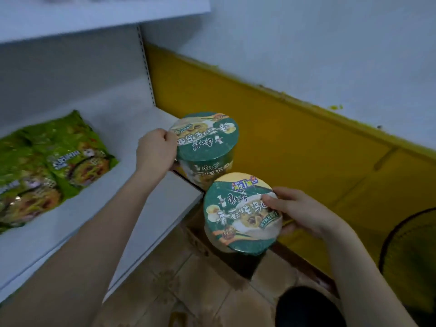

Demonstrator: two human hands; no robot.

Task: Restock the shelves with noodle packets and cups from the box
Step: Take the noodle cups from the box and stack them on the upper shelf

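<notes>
Both hands are closed around one noodle cup each. At the right end of the white shelf, the left hand grips the farther noodle cup by its left side, fingers curled against the rim and wall; the cup's base sits at or just off the shelf's right edge, and contact with the board cannot be made out. The right hand holds the nearer noodle cup off the shelf, over the cardboard box below, thumb pressed on the lid and fingers wrapped under the right side.

These two cups match: round, tapering tubs with dark green foil-like lids under glossy shrink wrap, printed with a bowl of noodles and large white Chinese characters. On the nearer lid the brand line reads 康师傅, with 香菇炖鸡面 below and a blue corner tag that seems to read 再送1; the smaller print is too blurred to read. The farther lid carries the same print, turned upside down to the camera.

Further left on the shelf lie green noodle packets, shiny crinkled plastic pillow packs overlapping one another; at least three show, and their lettering is blurred. A second white shelf board runs above. Behind stands a yellow panel under a white wall.
</notes>
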